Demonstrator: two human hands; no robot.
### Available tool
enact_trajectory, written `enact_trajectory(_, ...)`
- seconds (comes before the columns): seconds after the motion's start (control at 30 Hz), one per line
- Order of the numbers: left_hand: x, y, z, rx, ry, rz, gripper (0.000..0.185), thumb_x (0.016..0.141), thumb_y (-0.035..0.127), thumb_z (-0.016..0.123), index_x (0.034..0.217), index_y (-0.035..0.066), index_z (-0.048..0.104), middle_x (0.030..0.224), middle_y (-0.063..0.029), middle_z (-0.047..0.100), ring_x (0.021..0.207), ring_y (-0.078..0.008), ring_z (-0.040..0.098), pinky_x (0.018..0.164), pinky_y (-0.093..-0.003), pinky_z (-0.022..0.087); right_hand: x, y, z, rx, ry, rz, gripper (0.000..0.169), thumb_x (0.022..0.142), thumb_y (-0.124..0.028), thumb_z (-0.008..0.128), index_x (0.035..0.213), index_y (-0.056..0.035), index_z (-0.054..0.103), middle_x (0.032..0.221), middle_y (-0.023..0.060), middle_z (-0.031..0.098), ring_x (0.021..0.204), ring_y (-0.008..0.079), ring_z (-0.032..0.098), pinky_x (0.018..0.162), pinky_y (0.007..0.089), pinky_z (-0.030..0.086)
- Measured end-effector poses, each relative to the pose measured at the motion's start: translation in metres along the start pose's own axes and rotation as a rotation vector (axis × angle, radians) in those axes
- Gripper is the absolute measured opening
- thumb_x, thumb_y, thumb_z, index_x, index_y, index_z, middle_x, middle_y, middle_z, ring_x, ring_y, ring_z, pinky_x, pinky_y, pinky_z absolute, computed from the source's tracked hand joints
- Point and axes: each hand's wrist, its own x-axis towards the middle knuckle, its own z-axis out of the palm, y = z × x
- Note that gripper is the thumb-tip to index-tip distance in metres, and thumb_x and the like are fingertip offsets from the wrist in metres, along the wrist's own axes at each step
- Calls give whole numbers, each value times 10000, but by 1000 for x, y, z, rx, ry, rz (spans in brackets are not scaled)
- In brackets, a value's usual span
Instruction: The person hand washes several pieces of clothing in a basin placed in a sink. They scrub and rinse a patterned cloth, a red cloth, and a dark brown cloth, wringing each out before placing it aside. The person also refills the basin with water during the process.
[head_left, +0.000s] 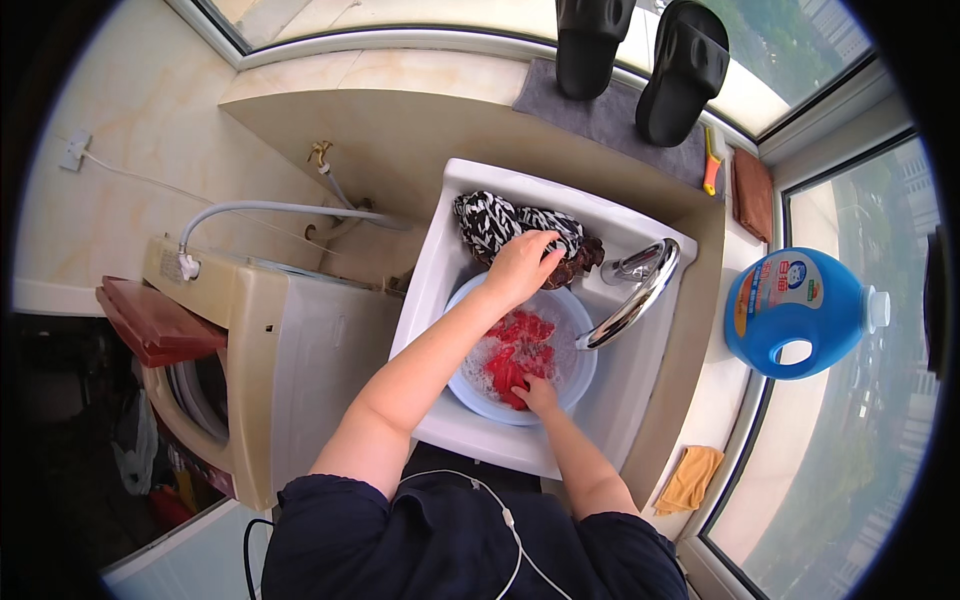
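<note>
A light blue plastic basin (585, 375) stands in a white sink (622, 420), with sudsy water and red cloth (506, 364) in it. My right hand (537, 394) touches the lower part of the red cloth at the water; whether its fingers grip the cloth is not plain. Above the basin's far left side is my left hand (525, 266), fingers curled, beside black-and-white patterned cloth (487, 221) bunched at the sink's back. Dark brown patterned cloth (576, 270) lies against it. What the left fingers touch cannot be told. A chrome faucet (634, 311) arches over the basin's right rim.
At left is a washing machine (330, 375) with its lid raised and a grey hose (285, 205). Black slippers (682, 75), a brush (712, 161) and a folded brown cloth (751, 195) rest on the ledge. Farther right are a blue detergent bottle (832, 300) and an orange cloth (690, 480).
</note>
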Motion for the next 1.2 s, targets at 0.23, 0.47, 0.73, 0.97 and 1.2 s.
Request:
enact_trajectory(0.23, -83, -76, 37, -558, -67, -511, 236, 937, 179, 560, 1107, 26, 620, 1021, -84, 663, 980, -148, 616, 854, -276, 476, 8, -15, -65, -84, 275, 55, 562, 785, -405, 706, 1176, -25, 570, 1141, 222, 601, 1008, 389, 587, 855, 444, 472)
enact_trajectory(0.47, -223, -136, 124, -630, -133, -1168, 821, 878, 456, 607, 1490, 122, 174, 1503, -170, 261, 1377, -289, 276, 1095, -426, 279, 35, 6, 25, 1029, 79, 224, 410, 872, -188, 651, 1210, 6, 525, 1161, 145, 601, 1044, 247, 597, 898, 359, 491)
enact_trajectory(0.73, -226, -128, 124, -1641, -178, -1248, 839, 853, 718, 365, 1436, 118, 301, 1409, -119, 437, 1253, -276, 471, 1038, -470, 400, -45, -110, -102, 1399, -146, 79, 343, 941, -121, 528, 1258, 5, 495, 1189, 113, 602, 1063, 198, 593, 923, 339, 476)
enact_trajectory(0.97, -204, -108, 116, -1036, 316, -1183, 729, 905, 678, 320, 1049, 5, 561, 1017, -130, 639, 871, -293, 616, 752, -459, 471, -79, -105, -184, 1608, 361, -56, 422, 951, -161, 474, 1342, -30, 386, 1278, 123, 538, 1157, 240, 550, 972, 404, 462)
enact_trajectory(1.2, -226, -123, 87, -200, 220, -784, 794, 940, 620, 316, 594, -76, 480, 564, -237, 497, 558, -339, 538, 565, -480, 383, -68, -62, -147, 1268, 463, 29, 278, 925, -115, 558, 1184, -17, 531, 1126, 66, 608, 1025, 154, 577, 894, 298, 452)
